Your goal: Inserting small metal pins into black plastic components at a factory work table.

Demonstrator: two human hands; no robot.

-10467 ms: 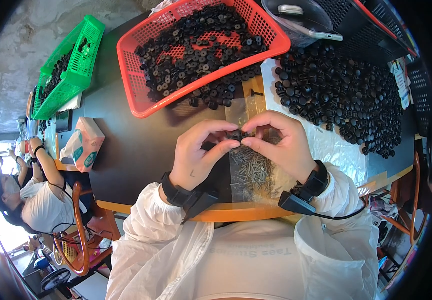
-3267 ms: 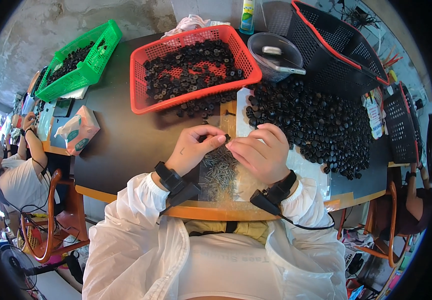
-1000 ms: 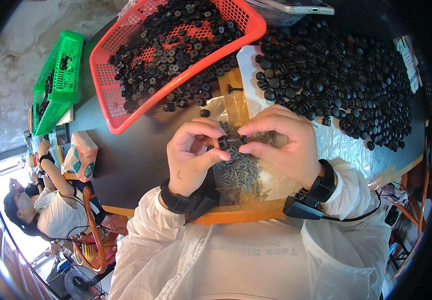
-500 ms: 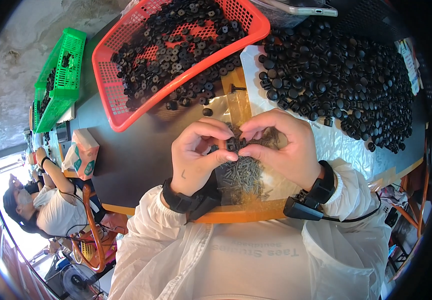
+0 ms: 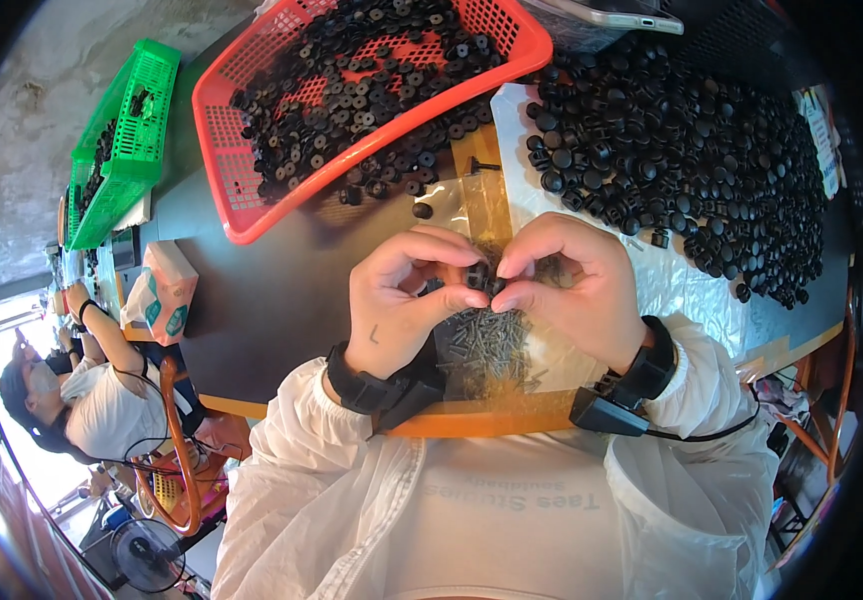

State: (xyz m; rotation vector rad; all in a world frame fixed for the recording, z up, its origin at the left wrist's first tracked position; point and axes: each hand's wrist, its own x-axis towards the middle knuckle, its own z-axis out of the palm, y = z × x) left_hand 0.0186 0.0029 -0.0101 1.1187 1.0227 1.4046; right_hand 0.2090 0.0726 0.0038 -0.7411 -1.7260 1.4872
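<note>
My left hand [image 5: 402, 305] is closed, thumb and forefinger pinching a small black plastic part [image 5: 476, 277] with a rounded body. My right hand [image 5: 580, 295] meets it from the other side, its thumb and forefinger pressed together at the part's right edge. Whatever small dark piece sits in the right fingertips is mostly hidden. Just below the fingers, a heap of thin grey metal pins or screws [image 5: 487, 345] lies on a clear plastic sheet. One loose round black piece [image 5: 423, 211] rests on the table beyond the left hand.
A red basket [image 5: 342, 160] of black discs with centre holes stands at the far left. Many black round caps [image 5: 672, 150] are heaped at the far right. Left of me are a tissue pack [image 5: 167, 290], a green basket [image 5: 142, 150] and a seated person [image 5: 112, 410].
My fingertips have come closer together around the small black part. The whole view has shifted slightly, with the far baskets sitting a little differently in the picture.
</note>
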